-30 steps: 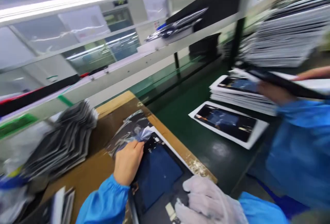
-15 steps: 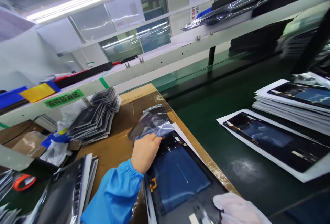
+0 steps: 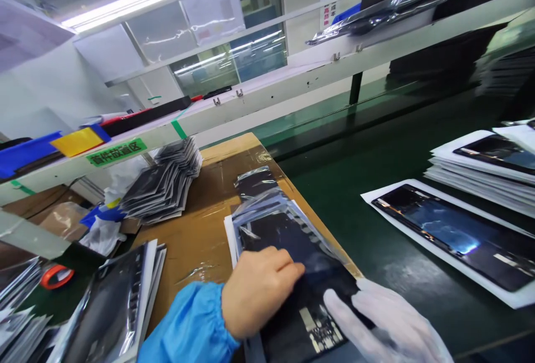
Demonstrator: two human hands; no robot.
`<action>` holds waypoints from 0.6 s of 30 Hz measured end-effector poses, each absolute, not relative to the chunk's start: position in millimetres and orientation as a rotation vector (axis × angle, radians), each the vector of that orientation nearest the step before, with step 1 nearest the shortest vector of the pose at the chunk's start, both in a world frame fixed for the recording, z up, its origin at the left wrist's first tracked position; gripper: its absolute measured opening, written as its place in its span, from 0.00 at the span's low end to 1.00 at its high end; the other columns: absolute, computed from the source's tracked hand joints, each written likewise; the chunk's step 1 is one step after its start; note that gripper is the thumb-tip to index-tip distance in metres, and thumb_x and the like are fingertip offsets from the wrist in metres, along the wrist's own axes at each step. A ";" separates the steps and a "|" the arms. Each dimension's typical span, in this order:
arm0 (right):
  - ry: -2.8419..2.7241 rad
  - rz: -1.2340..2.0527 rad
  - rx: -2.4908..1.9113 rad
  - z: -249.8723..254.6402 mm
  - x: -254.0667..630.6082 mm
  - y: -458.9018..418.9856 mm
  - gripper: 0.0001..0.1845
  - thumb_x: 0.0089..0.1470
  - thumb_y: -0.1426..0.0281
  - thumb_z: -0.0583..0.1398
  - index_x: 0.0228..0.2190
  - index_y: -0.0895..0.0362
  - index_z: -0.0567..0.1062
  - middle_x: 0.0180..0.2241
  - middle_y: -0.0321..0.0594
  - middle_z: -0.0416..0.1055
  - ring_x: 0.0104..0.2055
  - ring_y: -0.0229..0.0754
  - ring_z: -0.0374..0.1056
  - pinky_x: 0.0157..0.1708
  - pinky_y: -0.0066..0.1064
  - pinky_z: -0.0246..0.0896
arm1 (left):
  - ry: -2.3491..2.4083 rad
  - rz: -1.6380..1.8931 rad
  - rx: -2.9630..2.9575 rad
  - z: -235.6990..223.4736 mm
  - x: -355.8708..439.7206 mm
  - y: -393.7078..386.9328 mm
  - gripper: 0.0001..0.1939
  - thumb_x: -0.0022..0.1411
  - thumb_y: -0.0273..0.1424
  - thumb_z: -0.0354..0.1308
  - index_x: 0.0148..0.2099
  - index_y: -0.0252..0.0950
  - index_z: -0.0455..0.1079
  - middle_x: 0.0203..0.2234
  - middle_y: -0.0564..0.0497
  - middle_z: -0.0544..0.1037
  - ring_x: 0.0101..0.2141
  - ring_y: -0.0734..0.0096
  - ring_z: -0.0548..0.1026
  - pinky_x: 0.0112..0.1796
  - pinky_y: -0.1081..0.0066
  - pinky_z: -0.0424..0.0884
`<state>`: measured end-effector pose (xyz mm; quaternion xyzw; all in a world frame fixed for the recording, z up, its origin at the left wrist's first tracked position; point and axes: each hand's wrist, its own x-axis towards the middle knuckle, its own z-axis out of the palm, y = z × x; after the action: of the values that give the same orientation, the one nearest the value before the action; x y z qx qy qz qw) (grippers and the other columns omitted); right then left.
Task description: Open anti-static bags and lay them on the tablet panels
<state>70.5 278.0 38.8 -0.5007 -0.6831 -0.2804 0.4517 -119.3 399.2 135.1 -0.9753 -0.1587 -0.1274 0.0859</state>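
Note:
A dark flat panel [image 3: 292, 329], which looks like a tablet or laptop screen part, lies on white sheets [image 3: 229, 235] on the brown board. Its lower part shows a pale strip and small metallic contacts. Clear, glossy film [image 3: 267, 223] covers its upper part. My bare left hand [image 3: 263, 290], in a blue sleeve, is closed over the middle of the panel, fingers curled on the film's near part; its grip is partly hidden. My right hand [image 3: 384, 318], in a white glove, rests with fingers apart on the panel's lower right side.
Another panel on a white sheet [image 3: 451, 240] lies on the green table to the right, beside a stack of sheets and panels [image 3: 480, 168]. Bagged dark sheets [image 3: 163, 184] are piled back left. Film-wrapped panels [image 3: 104, 307] and orange tape [image 3: 57, 277] lie left. A white rail [image 3: 251, 101] crosses behind.
My left hand has moved from the panel's far edge toward me, and the film now lies over the upper panel. My right hand has shifted slightly up, its fingers more spread.

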 end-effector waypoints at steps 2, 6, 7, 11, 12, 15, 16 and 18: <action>-1.669 -0.686 -1.257 43.5 71.1 283.7 0.31 0.57 0.82 0.53 0.60 0.51 0.67 0.41 0.41 0.73 0.47 0.44 0.71 0.59 0.37 0.61 | -0.385 -0.403 -2.878 133.7 -119.7 386.1 0.07 0.69 0.28 0.51 0.45 0.38 0.69 0.28 0.56 0.73 0.26 0.71 0.69 0.20 0.69 0.56; -1.890 -0.666 -1.218 56.9 68.9 296.0 0.20 0.66 0.68 0.48 0.54 0.59 0.71 0.44 0.46 0.73 0.46 0.44 0.70 0.64 0.44 0.48 | -0.446 -0.420 -2.828 130.6 -122.4 382.6 0.06 0.68 0.28 0.52 0.44 0.36 0.69 0.29 0.56 0.73 0.27 0.70 0.68 0.21 0.68 0.57; -1.956 -0.657 -1.194 59.9 68.6 298.6 0.22 0.66 0.61 0.49 0.52 0.60 0.72 0.45 0.47 0.72 0.47 0.47 0.70 0.64 0.45 0.46 | -0.470 -0.441 -2.824 129.7 -123.3 384.2 0.05 0.68 0.28 0.52 0.44 0.36 0.69 0.30 0.56 0.74 0.27 0.71 0.68 0.21 0.68 0.58; -2.026 -0.628 -1.108 67.3 67.5 305.9 0.25 0.64 0.56 0.53 0.50 0.64 0.71 0.47 0.51 0.72 0.50 0.49 0.69 0.61 0.43 0.51 | -0.406 -0.566 -2.800 130.9 -124.2 383.2 0.05 0.68 0.27 0.52 0.39 0.34 0.69 0.27 0.55 0.72 0.25 0.72 0.65 0.22 0.69 0.58; -1.989 -0.619 -1.111 68.5 66.5 307.1 0.22 0.64 0.60 0.54 0.50 0.64 0.70 0.46 0.51 0.72 0.50 0.48 0.69 0.61 0.42 0.52 | -0.371 -0.603 -2.796 133.2 -123.7 380.1 0.06 0.68 0.26 0.52 0.39 0.33 0.70 0.26 0.55 0.71 0.25 0.72 0.64 0.21 0.69 0.56; -1.893 -0.551 -1.082 70.1 62.5 309.5 0.22 0.63 0.60 0.58 0.50 0.64 0.70 0.45 0.50 0.73 0.49 0.48 0.69 0.60 0.46 0.54 | -0.288 -0.716 -2.802 142.1 -122.1 368.5 0.10 0.68 0.26 0.49 0.40 0.31 0.72 0.23 0.54 0.69 0.23 0.73 0.62 0.19 0.69 0.52; -1.884 -0.530 -1.064 69.4 61.5 310.0 0.24 0.62 0.57 0.58 0.50 0.64 0.70 0.45 0.51 0.73 0.49 0.49 0.69 0.60 0.47 0.54 | -0.274 -0.746 -2.801 144.4 -121.9 364.8 0.11 0.68 0.25 0.49 0.39 0.30 0.72 0.23 0.53 0.69 0.22 0.73 0.62 0.19 0.68 0.52; -1.889 -0.522 -1.042 65.3 60.6 310.6 0.26 0.62 0.54 0.57 0.49 0.64 0.70 0.46 0.51 0.73 0.50 0.51 0.68 0.58 0.47 0.56 | -0.261 -0.781 -2.791 145.9 -121.6 358.1 0.11 0.67 0.25 0.50 0.38 0.29 0.73 0.23 0.53 0.70 0.22 0.73 0.62 0.19 0.68 0.52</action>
<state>60.6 310.6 65.3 -0.4203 -0.7622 -0.2106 0.4450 -121.6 358.1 145.9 -0.9527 -0.0892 -0.2665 0.1157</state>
